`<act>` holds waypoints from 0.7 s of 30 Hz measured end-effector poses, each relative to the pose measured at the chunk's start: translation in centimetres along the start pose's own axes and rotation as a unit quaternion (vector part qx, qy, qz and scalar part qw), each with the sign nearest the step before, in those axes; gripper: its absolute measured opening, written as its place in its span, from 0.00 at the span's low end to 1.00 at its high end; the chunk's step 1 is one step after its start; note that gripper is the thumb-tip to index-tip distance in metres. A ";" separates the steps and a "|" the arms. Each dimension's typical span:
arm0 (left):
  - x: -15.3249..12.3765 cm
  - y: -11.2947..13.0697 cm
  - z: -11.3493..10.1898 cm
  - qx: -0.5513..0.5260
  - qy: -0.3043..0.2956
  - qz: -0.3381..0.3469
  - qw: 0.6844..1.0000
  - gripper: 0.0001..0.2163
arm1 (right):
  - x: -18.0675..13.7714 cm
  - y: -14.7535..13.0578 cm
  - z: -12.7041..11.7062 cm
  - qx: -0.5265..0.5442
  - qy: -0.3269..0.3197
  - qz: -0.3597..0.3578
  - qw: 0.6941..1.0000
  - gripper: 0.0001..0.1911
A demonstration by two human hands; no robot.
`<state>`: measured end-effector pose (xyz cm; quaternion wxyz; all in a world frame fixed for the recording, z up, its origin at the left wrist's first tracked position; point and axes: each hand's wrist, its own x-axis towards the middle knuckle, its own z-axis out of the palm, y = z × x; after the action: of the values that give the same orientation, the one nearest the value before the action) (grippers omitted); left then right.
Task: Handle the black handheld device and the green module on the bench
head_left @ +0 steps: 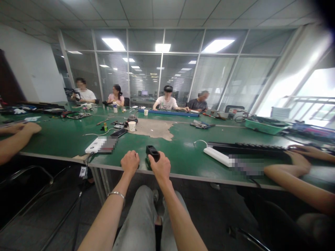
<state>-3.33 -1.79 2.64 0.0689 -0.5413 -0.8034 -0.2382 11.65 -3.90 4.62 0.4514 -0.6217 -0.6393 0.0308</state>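
My right hand (161,166) is closed around a small black device (152,152) and holds it at the near edge of the green table (65,139). My left hand (130,161) is curled into a fist just left of it, resting on the table edge, with nothing visible in it. A silver bracelet (117,194) circles my left wrist. My legs in grey trousers show below the table.
A white power strip (94,145) lies left of my hands, another (216,155) to the right beside a long black keyboard-like unit (251,147). A paper cup (132,126) and a phone (119,132) sit further back. Co-workers' arms rest at both sides; several people sit opposite.
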 end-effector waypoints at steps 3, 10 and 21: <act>0.1 -0.1 0.3 0.000 0.003 0.005 1.000 0.17 | -0.4 -0.1 0.1 -0.010 -0.001 -0.019 1.000 0.23; 0.3 -0.4 0.8 -0.002 0.003 0.012 1.000 0.17 | -2.1 1.2 1.4 -0.016 -0.013 -0.056 0.998 0.27; 0.1 -0.3 0.4 0.000 0.002 0.007 1.000 0.17 | -1.0 2.1 4.6 0.050 0.005 -0.075 0.996 0.28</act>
<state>-3.58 -1.57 2.23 0.0721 -0.5462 -0.7997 -0.2388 10.31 -1.81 0.12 0.4858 -0.5486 -0.6800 0.0256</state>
